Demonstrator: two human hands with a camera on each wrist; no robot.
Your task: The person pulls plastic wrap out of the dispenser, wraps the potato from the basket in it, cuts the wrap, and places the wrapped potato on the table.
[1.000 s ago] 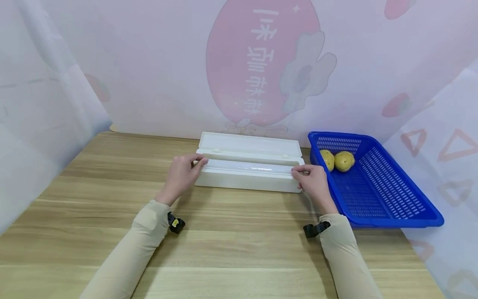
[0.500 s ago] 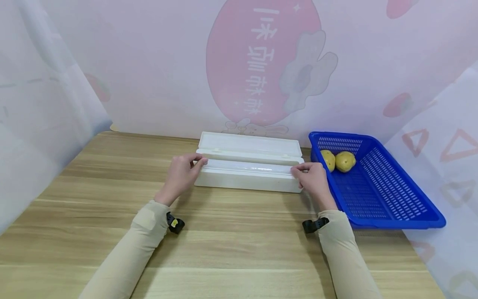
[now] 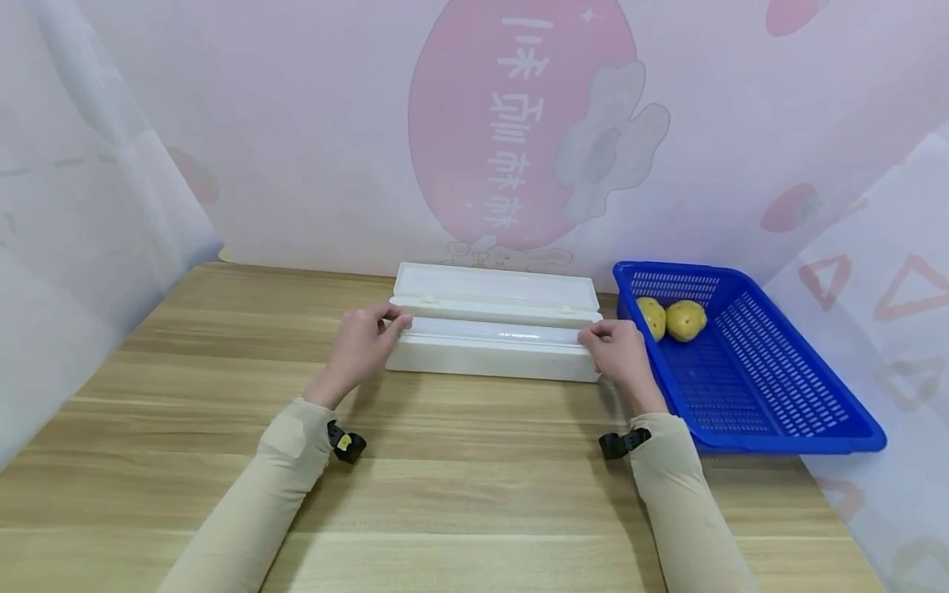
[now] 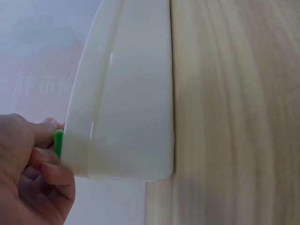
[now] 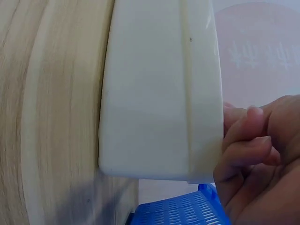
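Observation:
A long white cling film box (image 3: 489, 362) lies on the wooden table, its lid (image 3: 493, 284) tipped back. Clear, shiny cling film (image 3: 493, 331) stretches along its top. My left hand (image 3: 361, 344) pinches the film at the box's left end, thumb against forefinger. At the right end my right hand (image 3: 621, 356) pinches the other side of the film. In the left wrist view a small green piece (image 4: 58, 142) shows beside the fingertips; its kind is unclear. The box's front wall (image 5: 145, 93) hides the film in the right wrist view.
A blue perforated basket (image 3: 749, 371) stands at the right, close to my right hand, holding two yellow round fruits (image 3: 684, 320) at its far left corner. Behind the box hangs a printed curtain (image 3: 311, 148). The wooden table (image 3: 460, 494) extends toward me.
Almost nothing differs. Both hands keep their pinch at the box's two ends, with only a very slight shift of the forearms.

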